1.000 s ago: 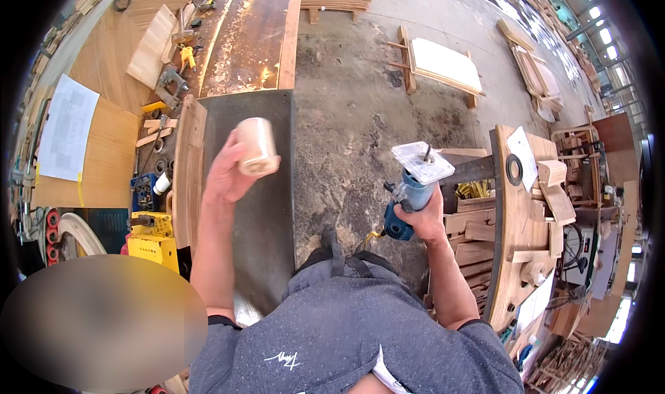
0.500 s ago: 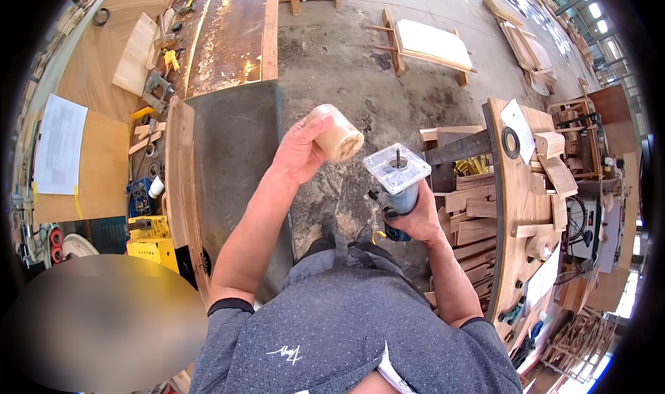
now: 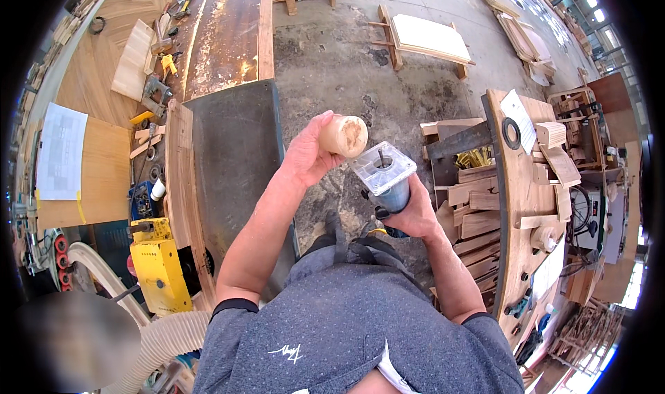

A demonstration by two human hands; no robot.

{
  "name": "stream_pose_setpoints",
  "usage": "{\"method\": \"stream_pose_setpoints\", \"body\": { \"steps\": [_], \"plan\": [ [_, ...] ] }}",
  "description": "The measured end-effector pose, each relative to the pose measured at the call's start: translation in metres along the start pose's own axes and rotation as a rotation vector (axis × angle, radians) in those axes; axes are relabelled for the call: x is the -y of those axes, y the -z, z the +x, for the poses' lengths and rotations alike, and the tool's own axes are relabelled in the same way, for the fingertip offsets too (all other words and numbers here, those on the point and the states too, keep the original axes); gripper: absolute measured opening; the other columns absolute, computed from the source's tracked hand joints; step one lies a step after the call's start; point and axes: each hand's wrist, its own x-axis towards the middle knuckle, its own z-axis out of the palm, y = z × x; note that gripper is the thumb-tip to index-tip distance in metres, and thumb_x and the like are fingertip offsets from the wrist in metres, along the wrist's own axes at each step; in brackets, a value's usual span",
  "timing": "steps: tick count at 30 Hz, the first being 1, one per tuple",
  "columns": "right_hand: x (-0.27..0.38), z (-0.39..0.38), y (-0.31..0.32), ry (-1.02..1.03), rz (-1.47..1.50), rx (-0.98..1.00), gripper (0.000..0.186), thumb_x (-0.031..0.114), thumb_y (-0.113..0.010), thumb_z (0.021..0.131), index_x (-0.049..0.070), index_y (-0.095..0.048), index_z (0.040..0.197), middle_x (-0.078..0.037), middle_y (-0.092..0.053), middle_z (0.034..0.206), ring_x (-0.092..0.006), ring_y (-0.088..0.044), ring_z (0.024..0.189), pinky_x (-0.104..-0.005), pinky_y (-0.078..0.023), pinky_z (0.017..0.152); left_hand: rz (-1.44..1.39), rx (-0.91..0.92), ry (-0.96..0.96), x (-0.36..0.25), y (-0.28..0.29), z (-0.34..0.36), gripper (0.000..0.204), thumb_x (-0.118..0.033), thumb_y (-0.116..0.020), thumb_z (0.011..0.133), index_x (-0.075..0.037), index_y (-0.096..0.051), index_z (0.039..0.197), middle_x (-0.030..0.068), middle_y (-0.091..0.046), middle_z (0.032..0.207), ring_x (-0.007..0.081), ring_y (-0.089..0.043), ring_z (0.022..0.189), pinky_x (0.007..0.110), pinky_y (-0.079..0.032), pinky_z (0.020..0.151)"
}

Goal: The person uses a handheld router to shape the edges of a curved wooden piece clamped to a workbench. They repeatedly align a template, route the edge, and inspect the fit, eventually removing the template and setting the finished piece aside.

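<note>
My left hand (image 3: 305, 151) is closed around a pale tan cylinder (image 3: 344, 136), its round end showing brown patches; I cannot make out what it is. My right hand (image 3: 415, 210) grips the blue body of a handheld trim router (image 3: 393, 194) from its right side. The router points upward, its clear square base plate (image 3: 383, 167) on top and a thin bit sticking up from the central hole. In the picture, the cylinder sits at the plate's upper left corner; whether they touch, I cannot tell.
On the left a dark flat-topped bench (image 3: 235, 130) stands beside a yellow machine (image 3: 161, 273). At the right is a wooden workbench (image 3: 516, 179) with a tape roll (image 3: 511, 138) and papers, wood offcuts (image 3: 481, 200) stacked beneath. Farther off, a white panel (image 3: 429, 39) lies on wooden supports.
The cylinder has turned so its patchy end faces up more, and it has come closer to the router. The router has shifted slightly left, held in my right hand throughout.
</note>
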Motion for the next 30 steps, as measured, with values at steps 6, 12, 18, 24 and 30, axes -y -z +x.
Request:
{"method": "stream_pose_setpoints", "body": {
  "steps": [6, 12, 18, 24, 30],
  "plan": [
    [0.0, 0.003, -0.006, -0.014, 0.002, 0.022, 0.085, 0.015, -0.089, 0.061, 0.004, -0.051, 0.136, -0.016, -0.066, 0.124, -0.0311, -0.065, 0.118, -0.0421, -0.051, 0.103, 0.025, 0.043, 0.054, 0.006, 0.004, 0.002, 0.044, -0.047, -0.067, 0.1, -0.011, -0.064, 0.125, 0.007, -0.072, 0.117, 0.0208, -0.071, 0.107, 0.038, -0.057, 0.085],
    [0.001, 0.004, -0.007, -0.02, -0.028, 0.043, 0.084, 0.017, -0.089, 0.061, 0.003, -0.051, 0.135, -0.017, -0.066, 0.122, -0.0319, -0.065, 0.117, -0.0428, -0.051, 0.102, 0.029, 0.026, 0.075, 0.009, -0.004, -0.003, 0.045, -0.047, -0.061, 0.103, -0.009, -0.064, 0.127, 0.0072, -0.073, 0.12, 0.0222, -0.071, 0.109, 0.039, -0.058, 0.085],
    [-0.003, 0.004, -0.009, -0.02, -0.041, 0.04, 0.084, 0.017, -0.089, 0.06, 0.003, -0.051, 0.134, -0.018, -0.066, 0.122, -0.0327, -0.066, 0.116, -0.0428, -0.051, 0.102, 0.022, 0.024, 0.095, 0.011, -0.005, -0.003, 0.046, -0.048, -0.061, 0.102, -0.009, -0.064, 0.127, 0.0073, -0.073, 0.12, 0.022, -0.072, 0.106, 0.039, -0.059, 0.084],
    [-0.004, 0.006, -0.009, -0.028, -0.045, 0.044, 0.085, 0.017, -0.089, 0.061, 0.003, -0.051, 0.135, -0.019, -0.067, 0.122, -0.0337, -0.066, 0.116, -0.0435, -0.051, 0.102, 0.02, 0.029, 0.104, 0.013, -0.001, 0.0, 0.046, -0.047, -0.064, 0.101, -0.009, -0.063, 0.127, 0.0075, -0.073, 0.119, 0.0217, -0.072, 0.106, 0.039, -0.059, 0.084],
    [-0.005, 0.006, -0.01, -0.039, -0.035, 0.042, 0.084, 0.016, -0.088, 0.06, 0.003, -0.051, 0.134, -0.019, -0.067, 0.122, -0.0342, -0.066, 0.117, -0.0434, -0.051, 0.102, 0.038, 0.023, 0.093, 0.011, -0.008, -0.003, 0.048, -0.046, -0.067, 0.1, -0.008, -0.061, 0.128, 0.008, -0.072, 0.119, 0.0219, -0.071, 0.107, 0.04, -0.058, 0.086]
  ]
}}
